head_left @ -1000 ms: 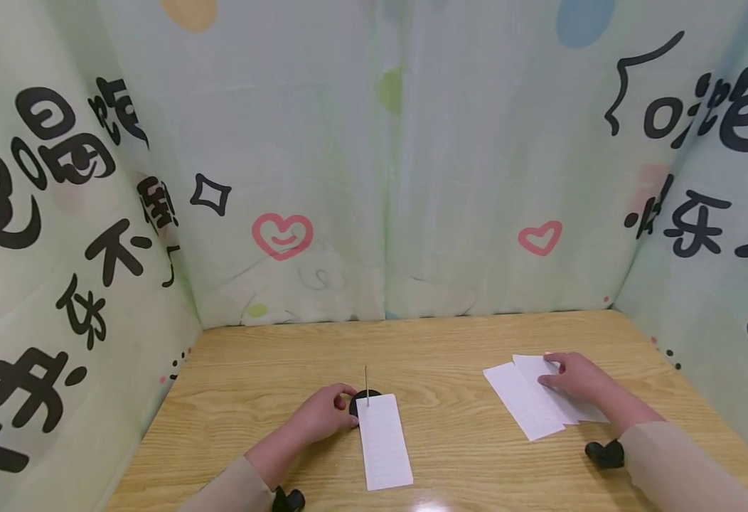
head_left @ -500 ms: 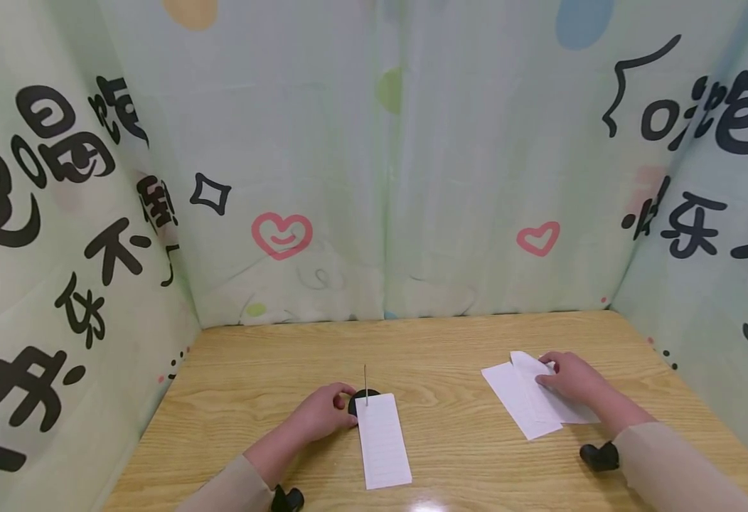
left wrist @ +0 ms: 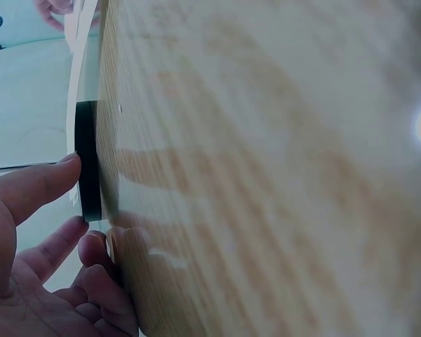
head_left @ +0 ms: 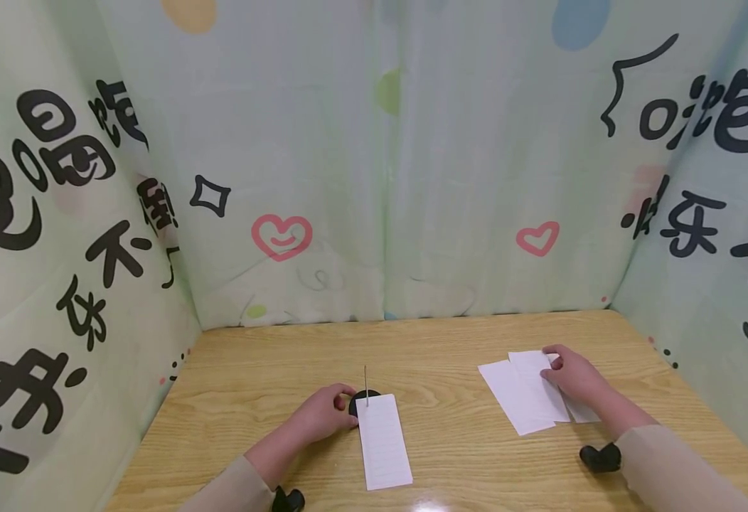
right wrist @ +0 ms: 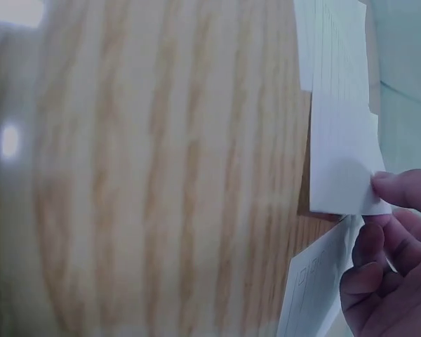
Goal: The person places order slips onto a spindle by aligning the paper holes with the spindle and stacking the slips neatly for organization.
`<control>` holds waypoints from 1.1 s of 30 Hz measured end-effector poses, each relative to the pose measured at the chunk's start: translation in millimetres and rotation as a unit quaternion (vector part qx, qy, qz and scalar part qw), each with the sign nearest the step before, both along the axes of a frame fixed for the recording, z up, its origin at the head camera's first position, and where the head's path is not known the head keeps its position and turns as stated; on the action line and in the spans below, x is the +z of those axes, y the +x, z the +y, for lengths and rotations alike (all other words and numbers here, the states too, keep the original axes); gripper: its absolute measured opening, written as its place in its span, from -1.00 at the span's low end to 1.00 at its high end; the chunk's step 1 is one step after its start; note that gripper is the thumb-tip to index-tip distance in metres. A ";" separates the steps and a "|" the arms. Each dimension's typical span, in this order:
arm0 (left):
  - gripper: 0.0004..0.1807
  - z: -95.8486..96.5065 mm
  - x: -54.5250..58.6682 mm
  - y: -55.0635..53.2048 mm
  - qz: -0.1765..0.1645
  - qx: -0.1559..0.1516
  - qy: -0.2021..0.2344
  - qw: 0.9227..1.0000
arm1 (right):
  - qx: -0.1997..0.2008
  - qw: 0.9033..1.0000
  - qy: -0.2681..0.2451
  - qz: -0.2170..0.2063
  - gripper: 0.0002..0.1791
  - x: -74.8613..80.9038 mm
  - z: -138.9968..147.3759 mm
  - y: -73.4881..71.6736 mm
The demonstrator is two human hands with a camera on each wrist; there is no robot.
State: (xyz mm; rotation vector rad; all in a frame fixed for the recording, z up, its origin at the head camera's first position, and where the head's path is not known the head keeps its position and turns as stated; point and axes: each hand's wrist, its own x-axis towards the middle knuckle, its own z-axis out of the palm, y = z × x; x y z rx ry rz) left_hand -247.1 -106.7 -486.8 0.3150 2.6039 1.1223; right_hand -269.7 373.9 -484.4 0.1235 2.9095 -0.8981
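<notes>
My left hand [head_left: 319,416] pinches the round black base [left wrist: 89,161] of a bill spike between thumb and forefinger. Its thin upright needle [head_left: 365,380] pokes through the top of a lined white paper slip [head_left: 385,444], which lies over the base and towards me. At the right, my right hand [head_left: 575,373] pinches the edge of one of several white paper slips [head_left: 537,384] with thumb and fingers. Close up in the right wrist view, the thumb presses on the pinched slip [right wrist: 344,154]. Another slip [right wrist: 316,281] with small printed boxes lies below it.
Wooden table [head_left: 451,427] lies under everything, bounded by a pale printed curtain [head_left: 457,178] at the back and both sides. Dark wrist-worn devices [head_left: 601,457] sit near both cuffs. A bright light reflection shows near the table's front.
At the right, the pinched slip lifts a little and then lies flatter; the left-hand slip slides slightly leftward. My right hand shifts a bit. The left hand and bill spike stay put.
</notes>
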 end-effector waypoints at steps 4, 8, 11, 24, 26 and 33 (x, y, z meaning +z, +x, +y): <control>-0.52 0.3 0.0 0.0 0.001 0.000 -0.002 1.000 | 0.001 1.000 -0.010 0.018 -0.41 0.6 2.4 1.7; -0.52 0.9 0.5 0.4 -0.002 0.004 -0.004 1.000 | -0.003 1.000 -0.015 0.025 -0.40 5.1 5.0 4.8; -0.52 0.9 1.3 0.9 -0.001 0.004 -0.003 1.000 | -0.009 0.999 -0.021 0.025 -0.40 8.2 6.7 7.7; -0.52 1.0 1.3 -0.5 0.004 0.000 -0.009 1.000 | -0.012 0.998 -0.060 0.034 -0.34 20.5 5.7 18.1; -0.52 1.2 0.8 -1.2 0.002 0.001 -0.011 1.000 | -0.010 0.997 -0.063 0.037 -0.34 22.7 4.1 19.3; -0.52 0.5 -0.6 -0.6 0.005 -0.001 -0.005 1.000 | 0.006 0.995 -0.076 0.059 -0.36 32.9 -3.4 22.2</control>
